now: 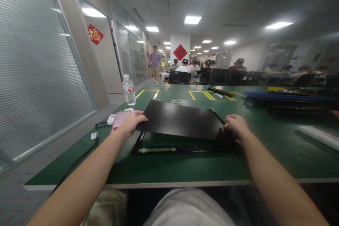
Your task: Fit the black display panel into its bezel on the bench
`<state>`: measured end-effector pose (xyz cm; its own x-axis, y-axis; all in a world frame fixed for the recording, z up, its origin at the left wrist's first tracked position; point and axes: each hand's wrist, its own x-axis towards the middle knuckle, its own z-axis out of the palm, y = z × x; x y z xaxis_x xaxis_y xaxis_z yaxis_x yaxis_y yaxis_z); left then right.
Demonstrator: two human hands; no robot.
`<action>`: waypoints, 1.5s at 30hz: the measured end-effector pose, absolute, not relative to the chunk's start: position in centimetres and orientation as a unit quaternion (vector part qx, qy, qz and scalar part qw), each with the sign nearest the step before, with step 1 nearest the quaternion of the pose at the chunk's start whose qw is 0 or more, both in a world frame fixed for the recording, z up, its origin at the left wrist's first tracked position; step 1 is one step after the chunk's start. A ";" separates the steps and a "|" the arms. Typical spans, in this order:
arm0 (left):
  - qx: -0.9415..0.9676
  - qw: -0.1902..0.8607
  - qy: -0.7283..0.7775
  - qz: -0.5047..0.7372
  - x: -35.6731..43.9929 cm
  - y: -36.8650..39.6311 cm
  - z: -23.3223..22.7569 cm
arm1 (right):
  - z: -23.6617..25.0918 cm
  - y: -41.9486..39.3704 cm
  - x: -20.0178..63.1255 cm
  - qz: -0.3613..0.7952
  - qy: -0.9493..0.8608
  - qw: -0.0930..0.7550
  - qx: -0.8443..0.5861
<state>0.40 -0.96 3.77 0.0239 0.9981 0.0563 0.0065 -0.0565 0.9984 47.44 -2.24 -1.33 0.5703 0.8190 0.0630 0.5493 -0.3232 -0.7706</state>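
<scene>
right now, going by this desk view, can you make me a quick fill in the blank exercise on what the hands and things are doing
1. Both hands hold a flat black panel by its near corners, the left hand on one and the right hand on the other; the panel's colour is ____.
2. The panel is tilted above a black ____ lying on the table.
3. The table top is ____ in colour.
4. Beyond the left hand stands a clear plastic ____.

Missing words: black; frame; green; bottle
</scene>
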 end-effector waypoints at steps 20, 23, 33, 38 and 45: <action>0.517 0.522 0.487 0.471 0.7 -0.5 2.8 | -0.3 -2.9 46.9 0.133 -0.435 0.326 -0.829; 0.516 0.525 0.486 0.471 0.7 -0.6 2.9 | -0.1 -3.1 46.7 0.131 -0.434 0.320 -0.832; 0.516 0.520 0.477 0.487 0.6 -0.4 2.7 | 0.0 -3.3 46.3 0.139 -0.436 0.342 -0.820; 0.527 0.514 0.475 0.483 0.9 -0.5 2.5 | -0.1 -2.9 45.3 0.197 -0.454 0.411 -0.765; 0.521 0.513 0.476 0.489 1.2 -0.7 2.5 | -0.2 -3.0 46.8 0.126 -0.449 0.372 -0.803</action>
